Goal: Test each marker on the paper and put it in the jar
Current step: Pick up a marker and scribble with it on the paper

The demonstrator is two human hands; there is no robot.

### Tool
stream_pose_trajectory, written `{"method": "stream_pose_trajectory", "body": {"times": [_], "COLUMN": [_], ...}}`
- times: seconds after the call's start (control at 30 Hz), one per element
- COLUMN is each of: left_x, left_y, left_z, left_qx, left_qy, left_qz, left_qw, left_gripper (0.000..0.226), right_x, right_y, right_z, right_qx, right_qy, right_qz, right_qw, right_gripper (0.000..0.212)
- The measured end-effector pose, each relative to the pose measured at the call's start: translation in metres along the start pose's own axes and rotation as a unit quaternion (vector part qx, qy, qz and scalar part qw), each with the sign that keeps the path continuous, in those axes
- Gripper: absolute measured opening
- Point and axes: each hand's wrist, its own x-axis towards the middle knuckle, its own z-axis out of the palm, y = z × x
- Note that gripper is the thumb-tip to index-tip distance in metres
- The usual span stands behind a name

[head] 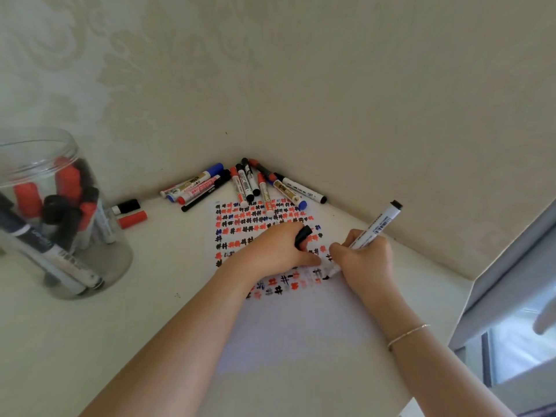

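Both hands grasping: right hand round marker, left hand clutching cap, mid-paper.

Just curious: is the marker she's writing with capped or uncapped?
Uncapped. The right hand presses the marker tip to the paper, and the left hand holds its black cap.

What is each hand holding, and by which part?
Right hand grips a marker by its lower barrel. Left hand holds its black cap in curled fingers.
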Motion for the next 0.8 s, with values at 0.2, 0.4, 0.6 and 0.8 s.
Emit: {"method": "stream_pose_trajectory", "body": {"times": [0.2, 0.4, 0.6, 0.8], "left_x": [0.0008, 0.0020, 0.0021, -0.0014], "left_y": [-0.0008, -0.0028, -0.0039, -0.0012], "left_z": [0.0006, 0.0011, 0.0010, -0.0004], "left_qx": [-0.005, -0.003, 0.003, 0.019], "left_qy": [-0.001, -0.001, 0.000, -0.011], "left_qz": [-0.005, -0.008, -0.008, 0.004], "left_qw": [1.000, 1.000, 1.000, 1.000], "left_gripper": [0.028, 0.031, 0.030, 0.026], "right_x": [-0.0025, -0.0011, -0.0004, 0.0022], "right_y": [-0.0022, 0.0011, -0.0002, -0.0035], "right_z": [0.0019, 0.0013, 0.0006, -0.0020], "right_qx": [-0.003, 0.003, 0.014, 0.055], "right_qy": [0.000, -0.014, -0.005, -0.004], "right_qz": [-0.010, 0.003, 0.010, 0.016], "right_qw": [1.000, 1.000, 1.000, 0.998], "right_gripper": [0.042, 0.034, 0.035, 0.038]}}
